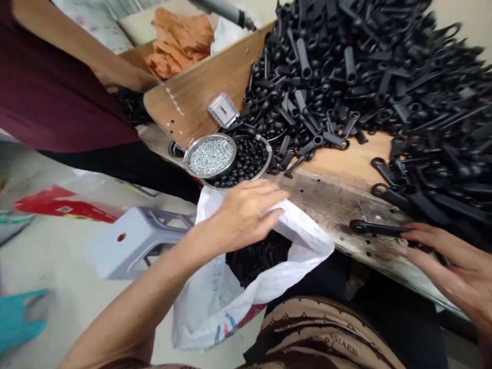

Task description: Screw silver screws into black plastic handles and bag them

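Note:
A white woven sack (pixel 307 256) hangs with its mouth spread below the table edge, and black plastic parts (pixel 261 259) lie inside it. My left hand (pixel 246 212) is closed on the sack's far rim, thumb and fingers pressed together around it; the palm side is hidden. Over the front edge of the table, my right hand (pixel 446 261) grips one end of a black plastic lever (pixel 374 228) with a rounded eye at its other end. Beside that hand, a large heap of similar black levers (pixel 365 77) covers the table.
A metal bowl of small silver screws (pixel 211 156) rests on a bowl of black knobs (pixel 249 159). Behind stand a wooden board (pixel 196 97) and a small clear box (pixel 223 110). A co-worker's arm (pixel 77 46) reaches in at left, above a plastic stool (pixel 130 243).

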Demonstrator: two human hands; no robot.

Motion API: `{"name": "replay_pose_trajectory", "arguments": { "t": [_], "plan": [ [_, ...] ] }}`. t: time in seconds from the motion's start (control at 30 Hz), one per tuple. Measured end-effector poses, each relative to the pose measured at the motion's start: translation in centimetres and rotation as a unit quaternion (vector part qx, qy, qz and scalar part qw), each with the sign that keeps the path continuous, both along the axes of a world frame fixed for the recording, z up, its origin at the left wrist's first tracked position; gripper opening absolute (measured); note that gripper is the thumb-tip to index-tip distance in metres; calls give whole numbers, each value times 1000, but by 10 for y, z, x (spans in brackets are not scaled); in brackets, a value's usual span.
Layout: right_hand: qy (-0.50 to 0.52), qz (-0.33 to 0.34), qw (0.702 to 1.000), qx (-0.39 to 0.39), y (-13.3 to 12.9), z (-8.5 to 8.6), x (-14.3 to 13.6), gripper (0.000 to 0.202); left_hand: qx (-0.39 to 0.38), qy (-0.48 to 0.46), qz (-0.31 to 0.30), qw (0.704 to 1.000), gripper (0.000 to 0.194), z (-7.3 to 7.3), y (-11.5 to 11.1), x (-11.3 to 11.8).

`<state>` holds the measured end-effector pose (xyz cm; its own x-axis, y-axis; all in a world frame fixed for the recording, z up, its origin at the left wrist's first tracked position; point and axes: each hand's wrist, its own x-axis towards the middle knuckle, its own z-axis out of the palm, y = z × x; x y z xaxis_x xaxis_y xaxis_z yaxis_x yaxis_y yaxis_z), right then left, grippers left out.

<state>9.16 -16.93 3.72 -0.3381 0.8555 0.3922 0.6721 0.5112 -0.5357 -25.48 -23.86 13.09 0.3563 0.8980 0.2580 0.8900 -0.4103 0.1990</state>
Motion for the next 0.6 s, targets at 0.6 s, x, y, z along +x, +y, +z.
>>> {"name": "replay_pose_trajectory", "arguments": {
  "t": [0.6],
  "plan": [
    [-180,386,893,-146,-74,-39,-104,30,-104,-505,580,630,54,-106,-185,-79]
  ]
}}
